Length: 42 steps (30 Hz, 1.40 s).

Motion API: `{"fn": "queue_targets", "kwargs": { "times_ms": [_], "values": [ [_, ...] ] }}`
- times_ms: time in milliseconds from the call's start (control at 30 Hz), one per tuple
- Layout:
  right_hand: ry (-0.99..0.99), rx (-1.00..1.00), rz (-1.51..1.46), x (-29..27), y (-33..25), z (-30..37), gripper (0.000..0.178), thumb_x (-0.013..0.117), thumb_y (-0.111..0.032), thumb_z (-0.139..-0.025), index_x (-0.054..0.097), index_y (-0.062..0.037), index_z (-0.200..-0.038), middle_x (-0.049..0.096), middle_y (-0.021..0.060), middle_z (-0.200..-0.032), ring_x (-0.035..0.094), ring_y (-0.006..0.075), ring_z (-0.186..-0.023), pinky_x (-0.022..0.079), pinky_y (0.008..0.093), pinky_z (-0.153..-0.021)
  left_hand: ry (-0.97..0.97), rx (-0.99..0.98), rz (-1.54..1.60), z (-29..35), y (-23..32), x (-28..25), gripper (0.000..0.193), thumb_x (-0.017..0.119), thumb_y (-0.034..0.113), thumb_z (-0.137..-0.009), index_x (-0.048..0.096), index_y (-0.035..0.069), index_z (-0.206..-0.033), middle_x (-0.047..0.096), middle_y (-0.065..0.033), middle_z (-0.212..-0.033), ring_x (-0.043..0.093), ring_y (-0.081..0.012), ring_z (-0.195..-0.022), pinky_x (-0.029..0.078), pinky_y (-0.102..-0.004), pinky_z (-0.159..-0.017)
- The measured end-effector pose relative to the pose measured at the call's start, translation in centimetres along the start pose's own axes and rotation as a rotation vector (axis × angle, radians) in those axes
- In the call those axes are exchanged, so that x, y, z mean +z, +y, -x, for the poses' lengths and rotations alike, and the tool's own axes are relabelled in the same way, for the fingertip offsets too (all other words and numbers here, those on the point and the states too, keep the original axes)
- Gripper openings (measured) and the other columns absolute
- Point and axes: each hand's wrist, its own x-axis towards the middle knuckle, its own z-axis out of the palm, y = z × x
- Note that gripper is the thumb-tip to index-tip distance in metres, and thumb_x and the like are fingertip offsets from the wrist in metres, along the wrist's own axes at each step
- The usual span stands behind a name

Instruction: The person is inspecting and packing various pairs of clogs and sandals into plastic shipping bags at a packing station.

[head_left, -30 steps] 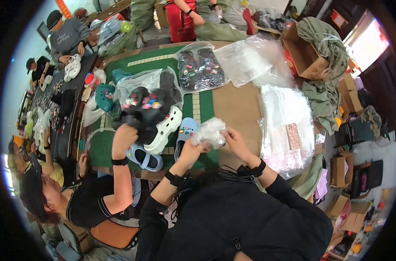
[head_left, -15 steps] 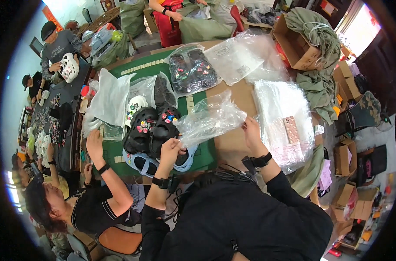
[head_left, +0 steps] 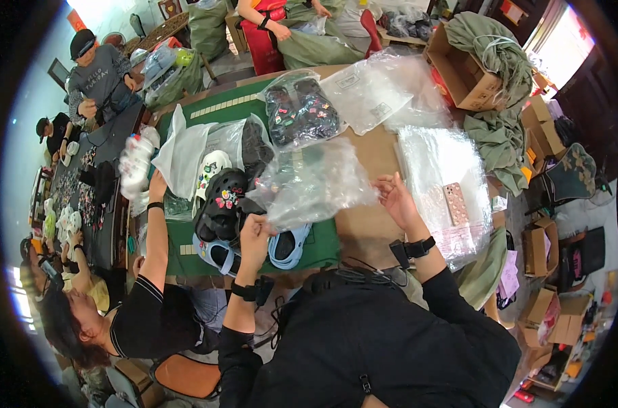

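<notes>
A clear plastic bag (head_left: 315, 187) is spread in the air over the table's near middle. My left hand (head_left: 256, 239) pinches its lower left corner. My right hand (head_left: 398, 198) is beside the bag's right edge, fingers parted; any contact with the film is hard to make out. Black clogs with colourful charms (head_left: 225, 197) lie left of the bag, which partly covers them. Below them are light blue clogs (head_left: 290, 246), and a white clog (head_left: 212, 168) shows just behind. A bagged pair of black clogs (head_left: 302, 109) lies farther back.
Right of my hands is a stack of clear bags (head_left: 424, 160) with a phone in a patterned case (head_left: 456, 202) on it. A co-worker's arm (head_left: 156, 231) reaches over the table's left side. An open cardboard box (head_left: 464, 71) stands at the far right.
The bag has spread wider and come down over the black clogs. My right hand's fingers have parted at its edge. The co-worker on the left has reached farther in.
</notes>
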Motion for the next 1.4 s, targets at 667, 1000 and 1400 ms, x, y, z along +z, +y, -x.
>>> {"fn": "queue_targets", "kwargs": {
  "times_ms": [667,1000,1400],
  "values": [
    [0.375,-0.052,0.635,0.9,2.2,-1.1,0.020,0.059,-0.020,-0.083,0.061,-0.0024,-0.091,0.059,0.0024,-0.083,0.052,0.0087,-0.080,0.042,0.0235,-0.069,-0.167,0.026,-0.165,0.9,0.4,-0.3,0.050,0.038,-0.014,-0.074,0.051,0.005,-0.118,0.053,-0.0048,-0.112,0.052,-0.0085,-0.069,0.045,-0.0222,-0.065],
    [0.225,-0.311,0.168,1.9,-2.8,-1.2,0.019,0.051,-0.014,-0.088,0.057,-0.0004,-0.100,0.060,0.0054,-0.098,0.055,0.0134,-0.091,0.043,0.0275,-0.083,-0.115,-0.009,-0.205,0.6,-0.6,-0.5,0.039,0.041,-0.011,-0.077,0.055,0.000,-0.111,0.060,-0.0060,-0.089,0.056,-0.0106,-0.079,0.044,-0.0220,-0.073],
    [-0.161,-0.080,0.289,2.1,-3.6,-0.4,0.028,0.043,-0.021,-0.091,0.053,-0.0009,-0.109,0.058,0.0071,-0.106,0.055,0.0151,-0.093,0.043,0.0281,-0.082,-0.205,-0.002,0.265,0.2,3.5,2.5,0.037,0.049,-0.009,-0.075,0.051,0.002,-0.111,0.059,-0.0083,-0.101,0.053,-0.0152,-0.096,0.040,-0.0269,-0.084]
  ]
}}
